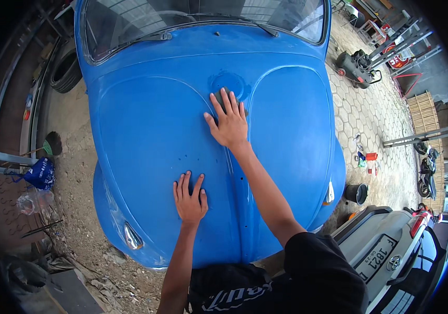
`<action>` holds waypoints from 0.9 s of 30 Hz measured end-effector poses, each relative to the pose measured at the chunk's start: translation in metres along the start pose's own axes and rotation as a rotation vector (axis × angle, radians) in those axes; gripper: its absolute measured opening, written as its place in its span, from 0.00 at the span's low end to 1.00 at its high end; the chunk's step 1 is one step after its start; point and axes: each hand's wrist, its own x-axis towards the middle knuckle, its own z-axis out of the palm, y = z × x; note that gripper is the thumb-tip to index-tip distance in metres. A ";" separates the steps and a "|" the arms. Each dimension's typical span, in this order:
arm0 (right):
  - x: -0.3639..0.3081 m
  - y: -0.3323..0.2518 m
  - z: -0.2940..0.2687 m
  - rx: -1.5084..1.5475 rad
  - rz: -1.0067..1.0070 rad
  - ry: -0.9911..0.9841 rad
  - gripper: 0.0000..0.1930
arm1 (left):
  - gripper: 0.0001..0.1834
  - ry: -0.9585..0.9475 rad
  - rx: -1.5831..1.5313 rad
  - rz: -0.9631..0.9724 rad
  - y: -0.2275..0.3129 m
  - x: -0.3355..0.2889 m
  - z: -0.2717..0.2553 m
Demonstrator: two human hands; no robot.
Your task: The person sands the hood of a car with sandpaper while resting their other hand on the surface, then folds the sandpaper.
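A blue car hood with a matte surface lies in front of me. My right hand rests on it near the windshield, fingers stretched and apart, pressing down a dark grey sheet that looks like sandpaper. Most of that sheet is hidden under the fingers. Just beyond the fingertips is a dark, wet-looking round patch. Lower and to the left, my left hand lies flat on the hood with its fingers apart and nothing seen in it. Small dark drops dot the paint above it.
A windshield with wipers rises at the far end. On the right are a black bucket, a parked silver car and a compressor-like machine. To the left are a tire, a broom and a blue bag.
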 end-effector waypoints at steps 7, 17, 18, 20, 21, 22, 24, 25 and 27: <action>0.054 0.034 -0.007 -0.003 0.048 0.017 0.30 | 0.22 0.020 -0.038 0.044 0.010 0.006 0.011; 0.020 0.021 -0.010 -0.024 -0.088 -0.061 0.31 | 0.22 0.039 -0.018 0.036 0.004 0.001 0.005; 0.039 0.031 -0.009 -0.014 -0.057 -0.011 0.31 | 0.22 0.035 -0.034 0.042 0.009 0.002 0.008; 0.067 0.033 -0.007 0.010 0.014 -0.031 0.32 | 0.22 0.030 -0.043 0.043 0.010 0.006 0.010; 0.071 0.030 -0.005 -0.038 0.032 -0.027 0.33 | 0.22 0.037 -0.048 0.046 0.010 0.007 0.010; 0.070 0.026 -0.002 -0.083 0.047 -0.030 0.34 | 0.22 0.042 -0.050 0.042 0.010 0.004 0.009; 0.035 0.004 0.003 -0.044 0.011 -0.054 0.36 | 0.22 0.024 -0.019 0.019 0.001 -0.001 0.004; 0.009 -0.003 0.000 -0.046 -0.066 -0.080 0.36 | 0.22 0.008 -0.002 0.005 -0.002 -0.003 0.002; 0.002 0.006 -0.001 0.019 -0.110 -0.116 0.39 | 0.22 0.028 -0.004 0.017 -0.003 -0.001 0.004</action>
